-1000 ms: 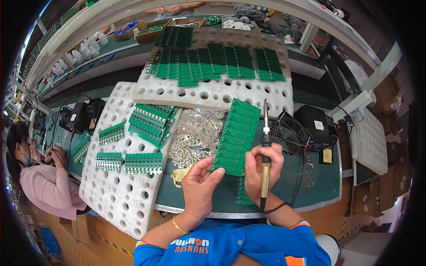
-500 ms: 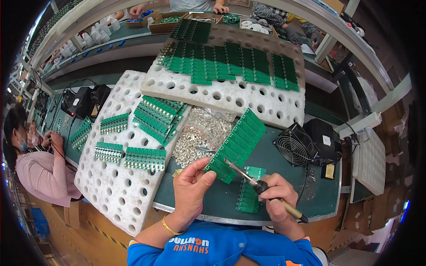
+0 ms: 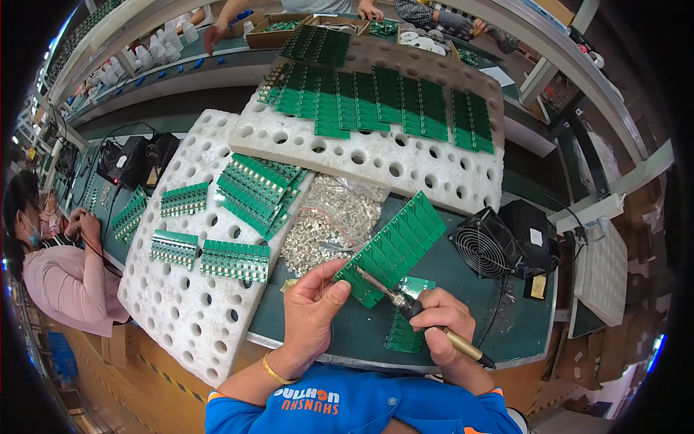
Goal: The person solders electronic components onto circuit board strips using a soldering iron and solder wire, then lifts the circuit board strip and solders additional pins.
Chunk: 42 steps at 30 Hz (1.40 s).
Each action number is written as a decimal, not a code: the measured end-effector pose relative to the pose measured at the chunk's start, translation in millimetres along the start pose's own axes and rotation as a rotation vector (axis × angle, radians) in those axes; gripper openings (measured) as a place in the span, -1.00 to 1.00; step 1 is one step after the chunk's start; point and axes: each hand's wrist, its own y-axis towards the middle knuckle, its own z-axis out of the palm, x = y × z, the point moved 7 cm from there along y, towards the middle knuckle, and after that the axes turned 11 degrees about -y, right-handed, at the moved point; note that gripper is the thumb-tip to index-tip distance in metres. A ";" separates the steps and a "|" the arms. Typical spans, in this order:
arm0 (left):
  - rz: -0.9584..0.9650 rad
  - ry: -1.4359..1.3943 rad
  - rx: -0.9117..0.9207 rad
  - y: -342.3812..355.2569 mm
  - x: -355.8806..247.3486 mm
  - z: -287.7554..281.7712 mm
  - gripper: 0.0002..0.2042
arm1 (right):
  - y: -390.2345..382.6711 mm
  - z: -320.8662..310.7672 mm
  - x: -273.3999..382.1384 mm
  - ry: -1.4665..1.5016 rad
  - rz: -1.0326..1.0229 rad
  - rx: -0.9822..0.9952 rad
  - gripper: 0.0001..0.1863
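Our left hand has thumb and fingers clamped on the near left end of a long green circuit board, which we hold tilted above the bench, its other end pointing far and right. Our right hand is closed around the handle of a soldering iron, whose metal tip lies over the near end of the board; whether it touches, we cannot tell. Below the held board, between our hands, another green board lies on the bench, partly hidden. Just beyond our left hand sits a clear plastic bag full of small silvery parts. To the left, a white foam slab with round holes carries a stack of populated boards and several single ones. On the far side, a second foam slab bears a row of overlapping green boards. To the right we see a black fan beside a black box. At the far left, a co-worker in a pink top sits with both hands raised close together.
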 end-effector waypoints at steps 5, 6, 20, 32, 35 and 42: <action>-0.017 -0.034 0.056 -0.7 1.9 -5.7 -0.60 | 1.9 2.3 -1.1 0.007 -0.012 0.008 -0.77; -0.012 -0.039 0.052 -0.7 1.9 -6.4 -0.60 | 2.2 2.5 -0.8 -0.005 -0.012 0.010 -0.78; 0.003 0.001 0.077 -3.7 -0.4 -8.8 -0.62 | 4.5 1.9 3.6 -0.032 -0.038 0.028 -0.77; -0.085 -0.022 -0.031 -0.4 1.3 -10.0 -0.63 | -5.2 -10.5 6.5 -0.002 -0.059 -0.045 -0.78; -0.120 -0.070 -0.022 0.2 2.9 -11.9 -0.64 | -6.4 -11.8 5.8 0.013 -0.058 -0.054 -0.78; -0.174 -0.174 -0.044 -1.0 6.1 -12.9 -0.66 | -10.9 -11.9 5.6 0.064 -0.040 -0.099 -0.77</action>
